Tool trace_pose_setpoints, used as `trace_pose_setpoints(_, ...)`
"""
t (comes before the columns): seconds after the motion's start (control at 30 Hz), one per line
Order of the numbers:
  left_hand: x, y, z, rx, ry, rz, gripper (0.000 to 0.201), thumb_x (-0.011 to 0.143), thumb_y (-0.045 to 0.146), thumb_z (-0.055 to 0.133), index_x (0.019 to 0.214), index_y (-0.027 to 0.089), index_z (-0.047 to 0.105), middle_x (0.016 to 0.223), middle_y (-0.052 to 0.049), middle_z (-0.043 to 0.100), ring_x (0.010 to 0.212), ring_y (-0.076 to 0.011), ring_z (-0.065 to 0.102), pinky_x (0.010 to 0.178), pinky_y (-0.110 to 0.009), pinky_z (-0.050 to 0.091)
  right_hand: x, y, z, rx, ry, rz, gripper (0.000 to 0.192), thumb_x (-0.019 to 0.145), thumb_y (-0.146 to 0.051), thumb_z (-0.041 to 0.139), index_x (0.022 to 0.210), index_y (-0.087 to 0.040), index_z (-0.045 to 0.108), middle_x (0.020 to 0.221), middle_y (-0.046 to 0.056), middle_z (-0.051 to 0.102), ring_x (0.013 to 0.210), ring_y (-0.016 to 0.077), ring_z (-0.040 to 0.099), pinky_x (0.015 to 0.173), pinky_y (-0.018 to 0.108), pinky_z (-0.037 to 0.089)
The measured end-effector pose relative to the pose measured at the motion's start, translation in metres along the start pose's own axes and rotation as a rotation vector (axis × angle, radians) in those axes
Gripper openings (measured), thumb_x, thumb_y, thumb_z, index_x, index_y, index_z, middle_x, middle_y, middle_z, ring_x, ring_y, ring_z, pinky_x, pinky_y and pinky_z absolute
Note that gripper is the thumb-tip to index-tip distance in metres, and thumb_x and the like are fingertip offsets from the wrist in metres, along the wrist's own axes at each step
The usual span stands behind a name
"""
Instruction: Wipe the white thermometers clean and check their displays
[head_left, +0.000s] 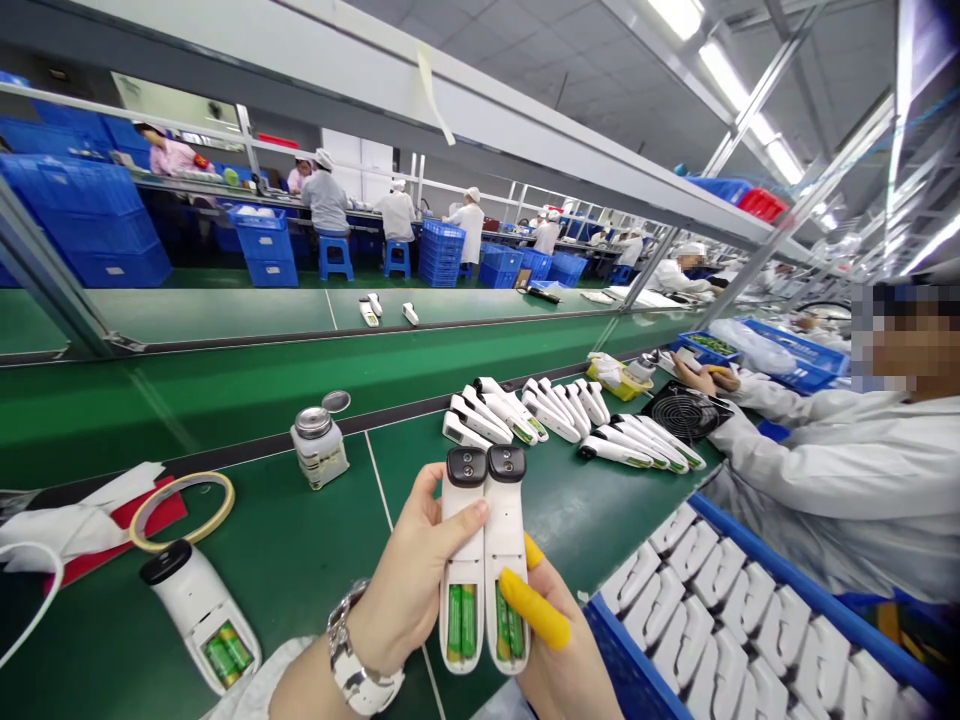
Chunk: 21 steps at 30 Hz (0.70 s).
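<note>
In the lower middle of the frame, the left hand and the right hand together grip two white devices side by side. Green batteries sit in their open backs. The blue tray at lower right holds rows of white parts. More devices lie on the green worktop.

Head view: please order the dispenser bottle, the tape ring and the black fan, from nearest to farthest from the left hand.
From the left hand:
1. Dispenser bottle, up and to its left.
2. Tape ring, farther left on the mat.
3. Black fan, far right, beside the co-worker's sleeve.
</note>
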<state>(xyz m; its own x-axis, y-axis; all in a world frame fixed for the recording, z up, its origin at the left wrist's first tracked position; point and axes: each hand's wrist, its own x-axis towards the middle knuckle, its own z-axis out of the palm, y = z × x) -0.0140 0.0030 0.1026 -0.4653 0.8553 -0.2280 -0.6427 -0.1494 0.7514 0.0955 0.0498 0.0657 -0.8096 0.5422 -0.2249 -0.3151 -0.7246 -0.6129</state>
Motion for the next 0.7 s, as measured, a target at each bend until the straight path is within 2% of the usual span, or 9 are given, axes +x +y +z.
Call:
trace_pose_setpoints(0.13,0.004,-0.001,-0.001,-0.002,0.018,-0.021,0.028,0.079,0.024,0.062,0.101,0.020,0.044,0.089,-0.003,0.065,0.075,-0.0176,0.065,0.069,-0.032,0.053,0.001,0.000,-0.003,-0.039,0.035,0.007,0.039,0.074,-0.032,0.067,0.112,-0.024,0.059,0.106,0.006,0.068,0.106,0.0272,0.059,0.092,0.043,0.044)
trace_pose_setpoints(0.23,0.005,-0.002,-0.001,-0.006,-0.016,-0.048,0.023,0.078,0.023,0.062,0.097,0.018,0.048,0.084,-0.004,0.066,0.073,-0.0184,0.065,0.067,-0.032,0.052,0.000,0.002,-0.006,-0.060,0.062,-0.008,0.039,0.072,-0.035,0.069,0.109,-0.025,0.061,0.105,0.006,0.069,0.104,0.0276,0.060,0.089,0.043,0.046)
trace_pose_setpoints(0.43,-0.004,-0.001,0.004,0.018,-0.060,-0.018,0.017,0.078,0.022,0.063,0.091,0.019,0.054,0.081,-0.003,0.067,0.070,-0.0172,0.064,0.064,-0.029,0.051,-0.003,0.005,-0.010,-0.049,0.132,-0.038,0.034,0.063,-0.032,0.078,0.095,-0.029,0.068,0.095,0.001,0.072,0.082,0.0214,0.067,0.073,0.033,0.053)
trace_pose_setpoints(0.5,-0.007,0.000,0.006,0.030,-0.065,-0.016,0.018,0.077,0.023,0.063,0.092,0.019,0.055,0.082,-0.004,0.068,0.071,-0.0176,0.064,0.065,-0.030,0.051,-0.004,0.005,-0.010,-0.061,0.098,-0.054,0.032,0.063,-0.032,0.077,0.093,-0.030,0.068,0.095,0.000,0.071,0.080,0.0207,0.067,0.072,0.031,0.052)
trace_pose_setpoints(0.6,-0.011,0.000,0.008,0.035,-0.055,-0.014,0.023,0.074,0.024,0.066,0.094,0.018,0.055,0.082,-0.005,0.068,0.071,-0.0180,0.063,0.066,-0.031,0.051,-0.008,0.005,-0.012,-0.097,0.068,-0.103,0.026,0.067,-0.032,0.074,0.093,-0.030,0.068,0.094,0.001,0.071,0.085,0.0219,0.065,0.078,0.034,0.050)
trace_pose_setpoints(0.7,-0.015,-0.002,0.007,0.030,-0.044,-0.012,0.037,0.073,0.024,0.068,0.106,0.020,0.053,0.088,-0.005,0.067,0.074,-0.0185,0.063,0.068,-0.032,0.050,-0.014,0.006,-0.015,-0.126,0.077,-0.115,0.028,0.069,-0.033,0.072,0.096,-0.030,0.067,0.096,0.001,0.070,0.089,0.0226,0.064,0.082,0.035,0.049)
